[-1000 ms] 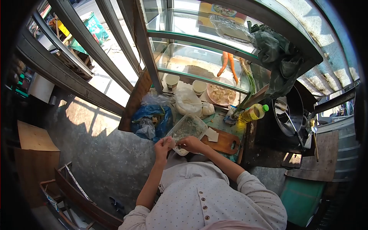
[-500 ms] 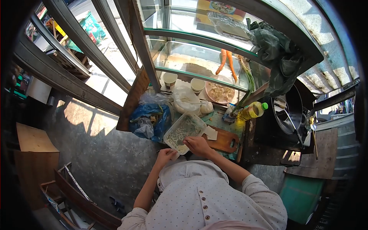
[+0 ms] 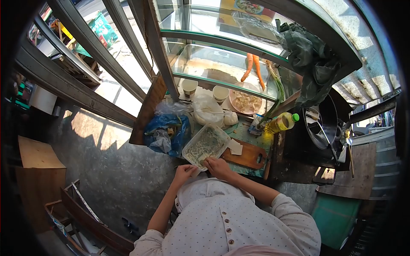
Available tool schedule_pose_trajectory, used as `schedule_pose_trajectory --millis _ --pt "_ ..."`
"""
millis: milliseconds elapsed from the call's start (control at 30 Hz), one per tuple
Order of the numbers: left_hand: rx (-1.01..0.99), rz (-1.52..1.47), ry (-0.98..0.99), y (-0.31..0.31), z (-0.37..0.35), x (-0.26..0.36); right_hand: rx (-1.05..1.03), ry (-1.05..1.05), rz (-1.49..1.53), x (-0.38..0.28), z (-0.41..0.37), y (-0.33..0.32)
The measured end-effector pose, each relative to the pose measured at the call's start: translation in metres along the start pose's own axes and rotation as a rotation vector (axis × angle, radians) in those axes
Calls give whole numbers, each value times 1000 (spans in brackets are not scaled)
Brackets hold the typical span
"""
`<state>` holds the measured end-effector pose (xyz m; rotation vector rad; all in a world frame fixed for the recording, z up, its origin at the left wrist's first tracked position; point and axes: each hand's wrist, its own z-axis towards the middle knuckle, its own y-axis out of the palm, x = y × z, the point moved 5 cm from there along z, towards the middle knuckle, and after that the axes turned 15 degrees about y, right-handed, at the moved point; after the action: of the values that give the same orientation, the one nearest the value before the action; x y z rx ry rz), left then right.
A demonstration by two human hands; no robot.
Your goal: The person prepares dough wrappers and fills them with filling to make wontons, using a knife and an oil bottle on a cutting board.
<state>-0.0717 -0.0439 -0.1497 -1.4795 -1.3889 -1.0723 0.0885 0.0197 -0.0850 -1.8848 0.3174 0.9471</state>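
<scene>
A clear plastic tub (image 3: 223,137) with a pale, green-flecked filling stands at the counter's front edge, tilted toward me. At its near corner, the fingers of my right hand (image 3: 218,168) are pinched together; what they hold, if anything, is hidden. My left hand (image 3: 183,173), just left of that corner, is closed on a thin pale sheet (image 3: 194,172). Square white sheets (image 3: 235,147) lie beside the tub, at the edge of a wooden cutting board (image 3: 245,155). Behind the glass rail, a pink plate (image 3: 234,105) bears folded pale pieces.
A blue plastic bag (image 3: 181,136) sits left of the tub. Behind are a white plastic bag (image 3: 205,112) and paper cups (image 3: 220,94). An oil bottle (image 3: 279,123) leans at right, near a dark wok (image 3: 326,119). Carrots (image 3: 248,68) lie inside the glass case.
My right hand has drawn slightly back toward me, from over the filling to the tub's near corner. My left hand stays almost in place with the sheet.
</scene>
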Motion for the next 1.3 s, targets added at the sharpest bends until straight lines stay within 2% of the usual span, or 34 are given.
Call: schedule_pose_trajectory --millis 233,433,533,633,733,867,933,1033,1233,1300 --pt "22 17 37 3 0 1 134 203 338 33 -4 12" --pt "-1 9 43 3 2 -1 50 416 581 52 7 24" --pt "-2 10 33 2 1 -1 22 502 799 68 11 33" --pt "-54 10 -17 -1 -2 6 96 692 1216 78 8 28" --pt "28 -127 -158 -8 -6 16 122 613 1362 69 4 3" --pt "186 -459 -152 -13 5 25 -63 464 1348 41 -3 -42" --pt "218 -692 -100 -11 19 36 -173 354 1365 31 -8 -59" --pt "195 -883 -97 -3 34 70 -273 205 1436 38 -14 -64" --pt "84 -886 -105 6 42 120 -153 107 1497 33 -16 -83" --pt "57 -918 -111 7 42 122 -176 69 1490 27 -17 -87"
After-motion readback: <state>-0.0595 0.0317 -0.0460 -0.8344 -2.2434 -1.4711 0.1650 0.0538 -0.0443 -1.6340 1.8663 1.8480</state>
